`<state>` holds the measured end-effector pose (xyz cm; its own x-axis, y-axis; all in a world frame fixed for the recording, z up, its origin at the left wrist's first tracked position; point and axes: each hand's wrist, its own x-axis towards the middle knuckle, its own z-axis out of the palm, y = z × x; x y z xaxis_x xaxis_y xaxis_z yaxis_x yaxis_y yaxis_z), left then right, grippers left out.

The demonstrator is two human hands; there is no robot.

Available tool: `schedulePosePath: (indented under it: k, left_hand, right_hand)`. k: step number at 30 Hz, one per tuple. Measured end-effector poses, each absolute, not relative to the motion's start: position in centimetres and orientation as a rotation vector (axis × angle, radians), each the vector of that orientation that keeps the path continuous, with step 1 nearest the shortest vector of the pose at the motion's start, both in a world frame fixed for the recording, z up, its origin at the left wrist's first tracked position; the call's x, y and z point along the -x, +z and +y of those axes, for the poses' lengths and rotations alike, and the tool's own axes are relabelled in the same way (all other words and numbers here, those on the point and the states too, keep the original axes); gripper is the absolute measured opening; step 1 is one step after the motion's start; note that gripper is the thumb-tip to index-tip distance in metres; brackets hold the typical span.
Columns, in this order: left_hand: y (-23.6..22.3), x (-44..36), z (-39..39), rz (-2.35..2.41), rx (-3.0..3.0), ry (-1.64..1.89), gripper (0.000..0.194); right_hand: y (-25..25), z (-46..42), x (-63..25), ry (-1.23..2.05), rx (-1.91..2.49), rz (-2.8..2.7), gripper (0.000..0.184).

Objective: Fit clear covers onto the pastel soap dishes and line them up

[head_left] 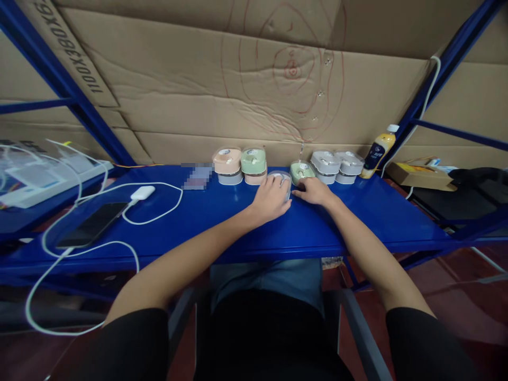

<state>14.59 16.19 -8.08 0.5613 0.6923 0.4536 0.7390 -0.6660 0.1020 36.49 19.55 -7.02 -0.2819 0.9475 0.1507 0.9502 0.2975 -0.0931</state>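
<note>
My left hand point(270, 200) is closed over a small grey lidded container point(281, 175), fingers across its top and thumb at its near right side. To the right, my right hand point(315, 191) rests low, with its thumb apart from the bent fingers. Those fingers are at the near side of a green lidded container point(301, 170) and seem to touch it; part of its front is hidden. Left of my hands stand a green-topped container point(254, 157) on a pink one and a pink-topped container point(227, 160) on a grey one. Grey stacked containers point(325, 165) stand at the right.
All this is on a blue table point(222, 227) against a cardboard wall point(178, 79). A juice bottle point(380, 151) leans at the back right. On the left lie a phone point(95, 225), a white charger point(143, 193) and looping white cables point(159, 222). Blue posts frame both sides.
</note>
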Motion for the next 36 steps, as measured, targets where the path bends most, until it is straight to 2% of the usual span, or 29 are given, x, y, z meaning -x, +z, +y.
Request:
schedulePosePath:
  k: [2,6,10,12,14,16,18,20,22,25,31,36]
  left_hand:
    - [-8.1,-14.3,15.6,-1.301,2.627,-0.795,0.055]
    - [-9.2,-13.6,15.8,-1.435,2.519,-0.944,0.075]
    - [-9.2,-12.0,16.7,-1.620,2.622,-0.811,0.079]
    - [-8.7,-10.6,17.1,-1.579,2.793,-0.709,0.081]
    - [-8.2,-9.1,17.5,-1.349,3.013,-0.731,0.088]
    - [-8.2,-7.7,17.9,-1.186,3.144,-0.855,0.102]
    - [-8.7,-6.7,18.3,-1.176,3.199,-1.005,0.116]
    - [-9.2,-6.2,18.5,-1.213,3.237,-1.087,0.125]
    - [-9.5,-5.9,18.8,-1.209,3.283,-1.086,0.129]
    - [-9.6,-5.7,19.2,-1.150,3.313,-1.038,0.133]
    - [-9.6,-5.3,19.8,-1.001,3.281,-1.053,0.121]
    - [-9.7,-5.0,19.9,-1.077,3.222,-0.847,0.061]
  right_hand:
    - [-7.2,19.8,-36.6,-0.011,1.748,-2.373,0.043]
    - [-7.3,20.0,-36.6,-0.013,1.759,-2.357,0.049]
    - [-7.1,19.7,-36.5,0.009,1.698,-2.287,0.035]
    - [-7.0,19.3,-36.1,0.073,1.535,-2.214,0.034]
    - [-7.2,18.9,-35.3,0.160,1.274,-2.180,0.043]
    - [-7.5,18.4,-34.3,0.228,1.012,-2.220,0.061]
    - [-8.0,17.8,-33.1,0.249,0.842,-2.318,0.081]
    - [-8.4,17.3,-32.1,0.224,0.796,-2.405,0.091]
    - [-8.7,16.9,-31.6,0.191,0.829,-2.438,0.092]
    - [-8.6,16.9,-31.9,0.167,0.874,-2.376,0.081]
    - [-7.6,18.3,-34.8,0.184,0.988,-2.185,0.072]
    - [-7.5,19.4,-37.0,0.189,1.175,-2.105,0.069]
